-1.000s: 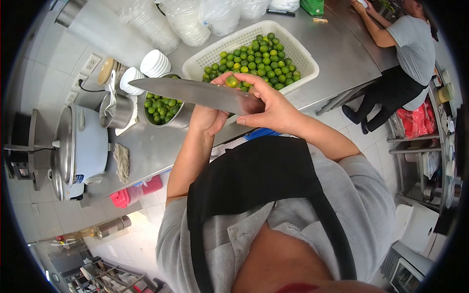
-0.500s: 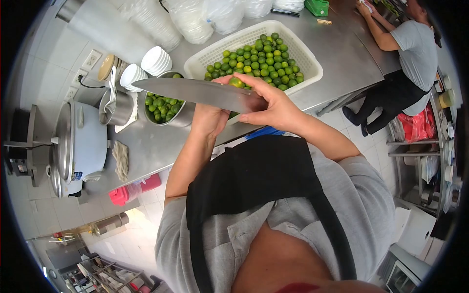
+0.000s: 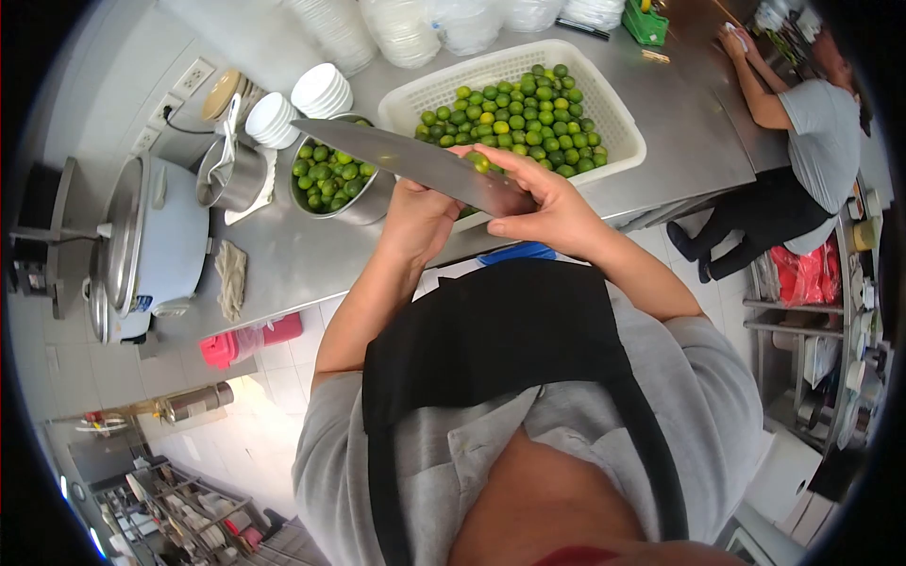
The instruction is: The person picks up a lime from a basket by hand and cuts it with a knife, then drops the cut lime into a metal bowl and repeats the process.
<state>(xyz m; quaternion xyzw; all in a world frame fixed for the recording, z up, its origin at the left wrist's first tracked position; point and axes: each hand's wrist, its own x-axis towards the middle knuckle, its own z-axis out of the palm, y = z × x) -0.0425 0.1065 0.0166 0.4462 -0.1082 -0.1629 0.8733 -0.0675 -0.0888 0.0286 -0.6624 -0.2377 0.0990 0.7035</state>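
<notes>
stacked white bowls (image 3: 323, 91) | crumpled cloth (image 3: 230, 280) near blue cooker (image 3: 170, 236) | person (image 3: 819, 141) in grey shirt

Hands (image 3: 486, 203) gripping large knife (image 3: 411, 162), apparently a lime (image 3: 481, 163), limes behind (image 3: 528, 113)

The knife (image 3: 406, 158) is of smooth shiny metal, the counter (image 3: 302, 269) is of brushed metal with soft gloss, the basket (image 3: 618, 127) looks plastic, and the rag (image 3: 229, 280) is matt, rough cloth.
</notes>
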